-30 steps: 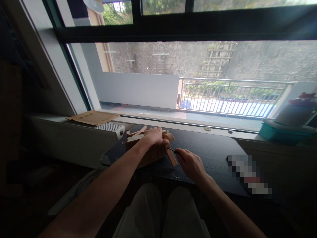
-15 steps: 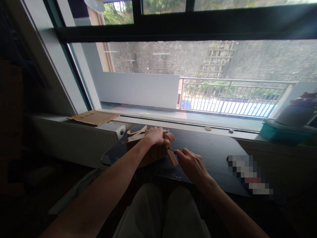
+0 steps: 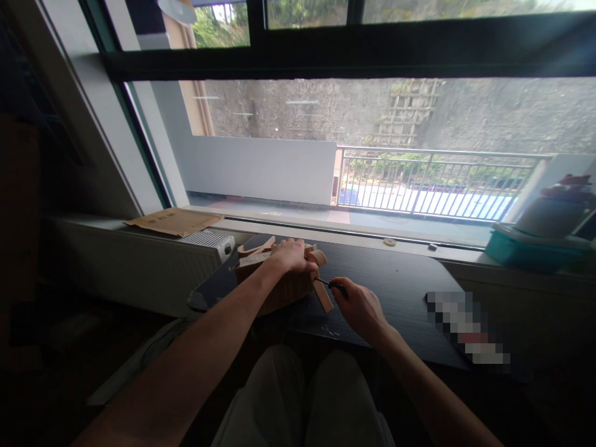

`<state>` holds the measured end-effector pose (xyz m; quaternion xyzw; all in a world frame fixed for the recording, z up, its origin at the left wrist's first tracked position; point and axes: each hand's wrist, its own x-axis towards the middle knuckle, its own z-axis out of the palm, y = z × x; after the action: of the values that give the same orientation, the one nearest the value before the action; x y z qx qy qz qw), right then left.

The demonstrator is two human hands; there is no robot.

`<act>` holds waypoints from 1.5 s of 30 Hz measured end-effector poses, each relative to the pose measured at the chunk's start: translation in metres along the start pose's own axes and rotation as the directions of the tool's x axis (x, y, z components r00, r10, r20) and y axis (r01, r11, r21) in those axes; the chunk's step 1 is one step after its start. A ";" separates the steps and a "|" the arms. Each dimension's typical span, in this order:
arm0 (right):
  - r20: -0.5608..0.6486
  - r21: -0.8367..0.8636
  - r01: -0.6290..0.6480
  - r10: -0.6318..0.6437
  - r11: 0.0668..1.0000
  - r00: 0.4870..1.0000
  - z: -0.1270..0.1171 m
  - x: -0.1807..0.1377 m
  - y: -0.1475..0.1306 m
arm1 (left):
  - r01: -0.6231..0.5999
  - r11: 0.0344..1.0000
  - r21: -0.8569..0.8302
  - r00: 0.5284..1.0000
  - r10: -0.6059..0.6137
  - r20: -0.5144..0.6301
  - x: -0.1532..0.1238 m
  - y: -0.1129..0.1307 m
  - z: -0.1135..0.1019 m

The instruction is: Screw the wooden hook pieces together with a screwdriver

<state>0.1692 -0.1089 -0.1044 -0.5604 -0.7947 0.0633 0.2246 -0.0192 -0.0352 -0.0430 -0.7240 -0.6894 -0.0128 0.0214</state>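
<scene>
My left hand point(image 3: 289, 256) lies on top of a tan leather piece point(image 3: 284, 292) on the dark table point(image 3: 400, 279), fingers curled over its far right end and pressing it down. A tan strap point(image 3: 323, 292) hangs from that end. My right hand point(image 3: 359, 307) is closed on a small dark-handled tool point(image 3: 331, 285), whose thin tip points left and touches the leather beside the strap.
A white heater-like device point(image 3: 208, 241) and a brown cardboard sheet point(image 3: 174, 220) sit on the sill at the left. A teal box point(image 3: 531, 251) with a pot on it stands at the right. A blurred-out object point(image 3: 468, 326) lies on the table's right side. My knees are under the table edge.
My right hand has shifted slightly right and its grip on the tool has turned a little. My left hand has stayed on the leather.
</scene>
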 end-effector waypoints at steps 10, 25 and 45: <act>0.000 -0.288 0.239 -0.250 0.927 0.968 -0.004 -0.007 -0.005 | -0.004 1.000 -0.011 1.000 0.004 -0.005 0.003 -0.003 0.003; -0.056 -0.159 0.135 -0.145 0.978 0.988 -0.001 -0.004 0.000 | -0.015 1.000 -0.001 1.000 0.015 0.018 0.002 -0.002 0.000; -0.048 -0.061 0.081 -0.084 0.995 0.995 0.001 -0.001 -0.001 | -0.009 1.000 0.008 1.000 0.009 0.007 0.003 -0.002 0.002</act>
<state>0.1680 -0.1097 -0.1051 -0.5350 -0.8127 0.0163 0.2302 -0.0209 -0.0325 -0.0449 -0.7269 -0.6864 -0.0074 0.0221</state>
